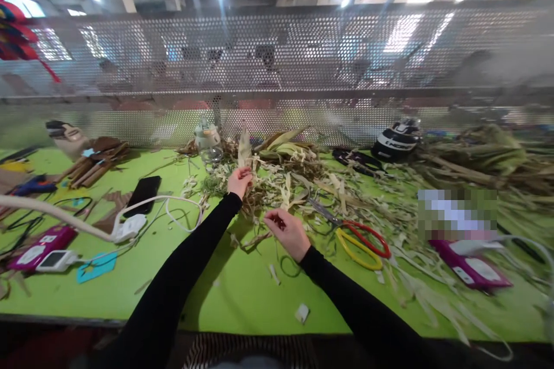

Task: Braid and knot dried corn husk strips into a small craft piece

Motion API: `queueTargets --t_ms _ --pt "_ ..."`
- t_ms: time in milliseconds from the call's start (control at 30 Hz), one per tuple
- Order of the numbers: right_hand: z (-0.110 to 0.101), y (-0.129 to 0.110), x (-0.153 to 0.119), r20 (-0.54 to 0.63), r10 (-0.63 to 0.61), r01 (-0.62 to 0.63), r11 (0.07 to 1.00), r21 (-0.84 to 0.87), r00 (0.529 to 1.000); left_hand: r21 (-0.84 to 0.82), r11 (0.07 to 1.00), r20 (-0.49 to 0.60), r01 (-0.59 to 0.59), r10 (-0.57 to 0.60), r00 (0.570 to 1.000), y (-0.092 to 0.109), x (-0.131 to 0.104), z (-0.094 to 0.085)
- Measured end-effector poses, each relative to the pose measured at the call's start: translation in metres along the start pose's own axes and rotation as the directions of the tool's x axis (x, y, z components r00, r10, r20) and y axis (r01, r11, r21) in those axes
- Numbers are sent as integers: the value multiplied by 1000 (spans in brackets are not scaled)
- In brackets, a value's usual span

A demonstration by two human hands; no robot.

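My left hand [240, 181] reaches to the middle of the table, its fingers closed at the base of a pale, pointed corn husk [244, 149] that stands upright. Nearer to me and to the right is my right hand [289, 234], thumb and fingers drawn together; whatever is between them is too small to make out. A curled dry husk strip [255, 242] lies just left of those fingertips. Beyond both hands spreads a heap of shredded husk pieces [270, 181]. Scissors [362, 247] with one red and one yellow handle loop rest to the right of my right hand.
A perforated metal screen [277, 57] borders the back of the green table [242, 305]. A clear bottle [208, 141] and a black-and-white cap-like item [396, 141] stand before it. Left are a phone [145, 195], white cables and a magenta device [45, 248]; another magenta device [474, 271] sits right.
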State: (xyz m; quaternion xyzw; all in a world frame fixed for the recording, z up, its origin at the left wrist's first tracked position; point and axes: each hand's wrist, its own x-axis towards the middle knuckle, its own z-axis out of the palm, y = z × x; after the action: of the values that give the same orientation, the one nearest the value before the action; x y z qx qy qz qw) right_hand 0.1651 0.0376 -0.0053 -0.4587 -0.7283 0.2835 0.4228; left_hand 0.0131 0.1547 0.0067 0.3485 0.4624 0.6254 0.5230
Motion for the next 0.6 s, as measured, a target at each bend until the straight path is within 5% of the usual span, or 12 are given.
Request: queueTargets --t_ms 367,600 --pt "-3 4 -1 56 -70 70 998 -4 996 -18 920 -288 -393 371 883 67 48 -7" --pt "-1 8 0 51 -84 86 996 -25 995 88 913 -231 -398 408 883 60 49 8"
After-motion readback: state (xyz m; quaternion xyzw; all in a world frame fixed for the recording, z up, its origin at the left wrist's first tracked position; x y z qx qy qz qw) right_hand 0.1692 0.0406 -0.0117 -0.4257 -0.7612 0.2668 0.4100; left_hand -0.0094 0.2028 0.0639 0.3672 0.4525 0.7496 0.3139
